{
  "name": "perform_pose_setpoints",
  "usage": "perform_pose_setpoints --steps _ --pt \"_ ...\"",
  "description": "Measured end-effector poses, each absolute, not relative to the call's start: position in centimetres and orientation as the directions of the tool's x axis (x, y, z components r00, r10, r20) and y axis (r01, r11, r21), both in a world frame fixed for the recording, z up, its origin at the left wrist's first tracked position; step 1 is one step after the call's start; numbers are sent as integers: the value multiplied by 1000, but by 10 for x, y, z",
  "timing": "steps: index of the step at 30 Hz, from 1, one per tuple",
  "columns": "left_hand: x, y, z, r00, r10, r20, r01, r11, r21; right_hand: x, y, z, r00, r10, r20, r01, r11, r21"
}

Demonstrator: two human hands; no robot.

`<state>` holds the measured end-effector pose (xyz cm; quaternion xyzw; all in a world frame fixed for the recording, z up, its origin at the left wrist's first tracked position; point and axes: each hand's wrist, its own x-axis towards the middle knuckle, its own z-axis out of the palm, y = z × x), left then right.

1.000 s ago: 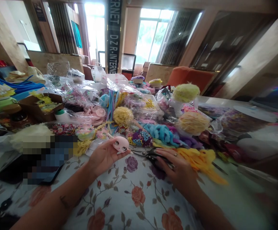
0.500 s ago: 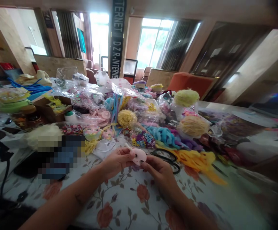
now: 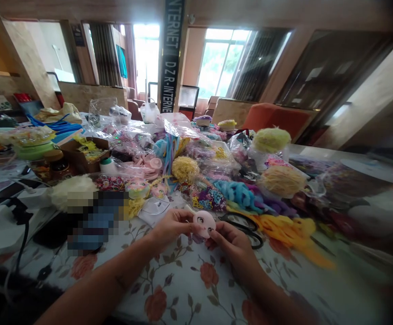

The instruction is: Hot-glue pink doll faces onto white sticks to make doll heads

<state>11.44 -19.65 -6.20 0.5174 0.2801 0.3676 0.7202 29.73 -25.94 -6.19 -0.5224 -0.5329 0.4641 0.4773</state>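
Doll head (image 3: 204,224) is over the worktop (image 3: 179,280), pinched at its edges by left hand (image 3: 170,228) and right hand (image 3: 233,243). Right grip sits just beside one eye: rubbing could smudge it. Smooth surface could slip if either pinch loosens. Scissors (image 3: 247,229) beside right knuckles: possible snag.

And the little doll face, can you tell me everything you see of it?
The doll face is pale pink, smooth and rounded, perhaps plastic or clay, with two dark eyes. It faces us, tilted, its eyes sloping down toward the right hand. The left hand holds one side and the right hand the other, over the flowered cloth.
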Motion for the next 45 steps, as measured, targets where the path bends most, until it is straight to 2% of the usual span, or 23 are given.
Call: perform_pose_setpoints --steps 3,8,15,20,28,33,38,45 --pt "114 -197 -61 582 813 -31 -205 183 962 298 -262 -58 -28 1000 -12 67 -10 -998" --pt "112 -196 -60 636 769 -66 -277 308 910 302 -264 -51 -48 999 -25 39 -23 -999" --pt "109 -196 -59 630 774 -71 -248 287 925 305 -265 -56 -116 991 -71 57 -65 -996" --pt "110 -199 -59 604 786 -132 -198 309 930 306 -266 -62 -164 984 -68 12 -67 -998" --pt "113 -204 -59 650 747 -137 -147 301 942 309 -267 -59 -35 997 -67 -64 -69 -996" --pt "113 -204 -61 628 772 -93 -137 228 964 310 -266 -60 -36 998 -49 -70 -51 -996" --pt "115 -203 -61 631 767 -118 -108 237 966 310 -265 -62 -37 998 -49 -61 -52 -997" --pt "122 -203 -62 563 825 -46 -230 210 950 308 -266 -62 37 999 8 -47 10 -999"
